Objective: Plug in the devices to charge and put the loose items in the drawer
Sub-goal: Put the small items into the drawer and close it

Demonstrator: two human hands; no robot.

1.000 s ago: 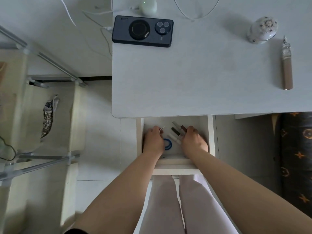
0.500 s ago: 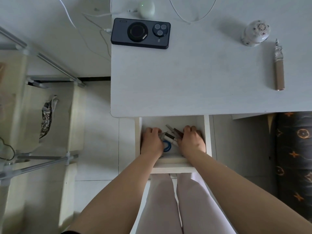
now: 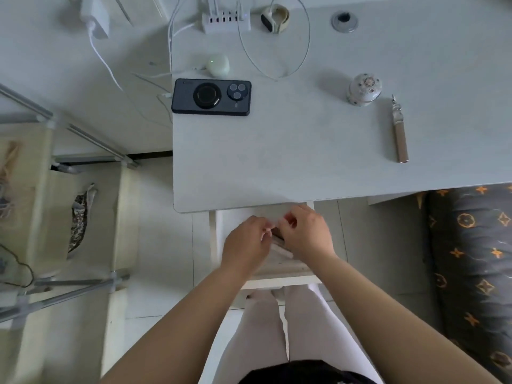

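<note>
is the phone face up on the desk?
No. The phone lies screen-down on the desk, its camera lenses and ring showing on top.

Soft, even daylight falls on the white desk (image 3: 304,151), where objects cast faint shadows to their left. Motion blur smears both hands at the near edge and the rack (image 3: 69,167) on the left. Wide-angle distortion bends straight lines toward the frame edges.
</note>
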